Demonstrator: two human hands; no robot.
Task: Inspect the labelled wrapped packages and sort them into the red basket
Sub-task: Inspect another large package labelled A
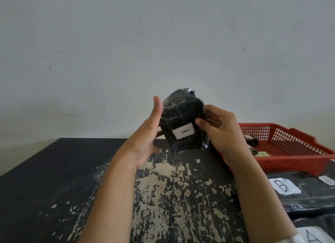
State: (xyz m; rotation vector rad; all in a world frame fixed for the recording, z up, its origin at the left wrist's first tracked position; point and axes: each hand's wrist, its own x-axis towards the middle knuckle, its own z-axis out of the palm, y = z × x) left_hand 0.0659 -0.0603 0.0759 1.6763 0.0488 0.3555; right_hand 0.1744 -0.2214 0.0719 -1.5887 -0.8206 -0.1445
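Note:
I hold a black plastic-wrapped package (183,119) up above the table, tilted, its white label marked "A" facing me. My right hand (223,132) grips its right side, thumb curled over the front by the label. My left hand (146,136) lies against its left side with the thumb straight up; the other fingers are hidden behind the package. The red basket (293,159) sits at the right on the table and holds dark items. Two more black wrapped packages lie at the near right, one labelled "B" (308,195), one labelled "A" (315,237).
The table (54,179) is black with worn, flaking pale patches in the middle. A plain pale wall stands right behind its far edge. The basket and the stacked packages fill the right side.

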